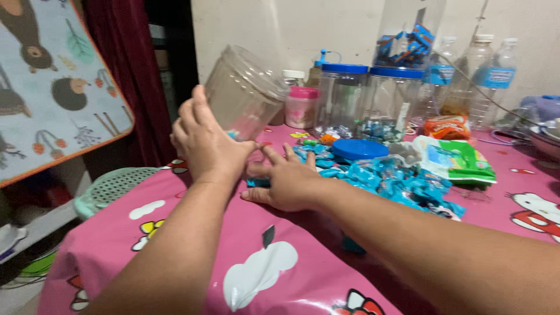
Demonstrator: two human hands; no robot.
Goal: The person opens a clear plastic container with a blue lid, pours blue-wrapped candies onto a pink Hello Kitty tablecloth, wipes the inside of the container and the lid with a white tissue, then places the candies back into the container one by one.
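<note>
Two hands meet at the near left of the pink surface (175, 245) in the head view. The left hand (204, 140) wraps its fingers (185, 116) around a clear plastic jar (245, 93), tilted with its mouth towards the person. The right hand (289, 181) lies flat just below it, fingers spread and gripping nothing, beside a heap of blue candy wrappers (391, 178). Filling seems in hand; the next scoop calls for a steady jar. A blue lid (360, 149) lies farther off.

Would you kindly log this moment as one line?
left hand: holds tilted clear jar | right hand: flat on pink tablecloth, beside blue packets
</note>
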